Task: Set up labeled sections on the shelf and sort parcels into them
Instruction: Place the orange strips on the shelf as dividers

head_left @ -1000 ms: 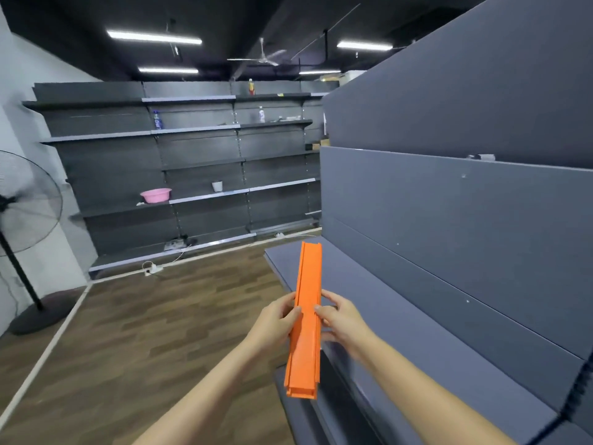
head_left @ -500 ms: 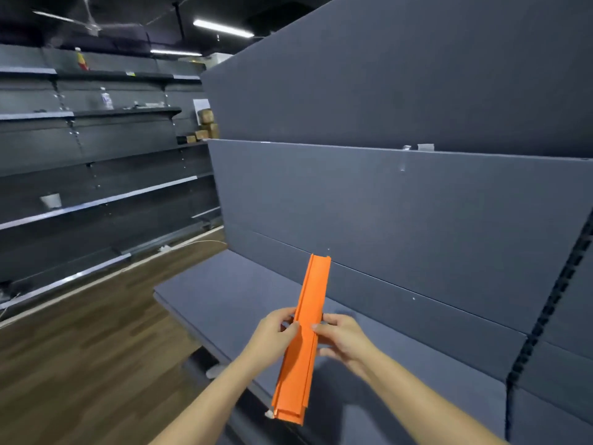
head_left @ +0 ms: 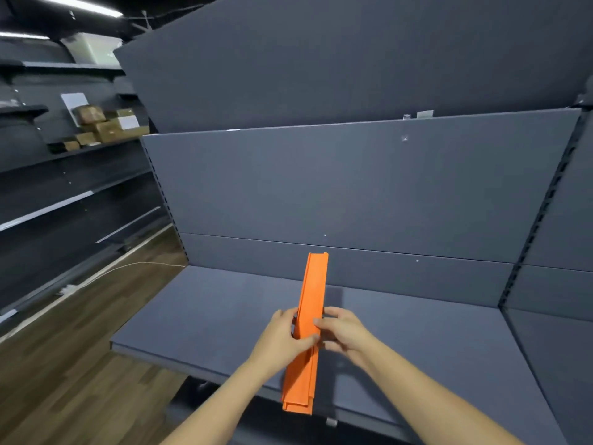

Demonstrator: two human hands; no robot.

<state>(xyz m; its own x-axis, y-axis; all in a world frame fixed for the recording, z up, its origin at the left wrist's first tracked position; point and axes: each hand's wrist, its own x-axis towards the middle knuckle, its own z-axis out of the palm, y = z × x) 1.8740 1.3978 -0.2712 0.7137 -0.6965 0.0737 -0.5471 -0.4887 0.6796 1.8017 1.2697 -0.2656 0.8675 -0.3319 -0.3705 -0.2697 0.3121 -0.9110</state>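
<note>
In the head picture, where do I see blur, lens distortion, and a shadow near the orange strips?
Head view: the wide lens slants the edges of the back panel and the slotted upright; the cardboard parcels at far left look soft; the ceiling light is blown out; the orange strips cast a faint shadow rightward on the shelf.

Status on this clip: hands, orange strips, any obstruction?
Both grip the orange strips mid-length: left hand, right hand. Strips held above the grey shelf, not placed. No obstruction seen; parcels sit on far shelf.

Dim, ceiling tube light [head_left: 80, 4] — blurred, warped edges
</note>
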